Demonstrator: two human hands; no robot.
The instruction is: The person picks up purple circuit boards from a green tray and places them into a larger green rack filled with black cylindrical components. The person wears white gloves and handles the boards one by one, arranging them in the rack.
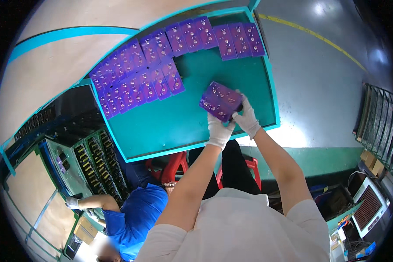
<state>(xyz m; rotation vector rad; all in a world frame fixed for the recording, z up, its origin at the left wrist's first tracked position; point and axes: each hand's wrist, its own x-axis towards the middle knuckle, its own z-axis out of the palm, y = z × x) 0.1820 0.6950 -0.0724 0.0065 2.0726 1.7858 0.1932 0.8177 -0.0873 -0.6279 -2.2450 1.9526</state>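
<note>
Over the green tabletop I hold a purple block (pixel 220 99) with shiny metal studs on its upper face, and it looks like a group of blocks side by side. My left hand (pixel 219 131), in a white glove, is closed on its near edge. At its right corner my right hand (pixel 247 117), also gloved in white, grips it with the thumb toward the near side. The block is tilted, and its underside and some fingers are hidden. Beyond it stand rows of similar studded purple blocks (pixel 137 85) along the left and far part of the table.
A raised turquoise rim (pixel 273 94) edges the green table (pixel 170 126). Left of me a person in a blue shirt (pixel 139 214) works with gloved hands at a green rack (pixel 89 157) of dark parts. A red stool (pixel 175 168) stands under the near edge. At far right is a metal rack (pixel 377 122).
</note>
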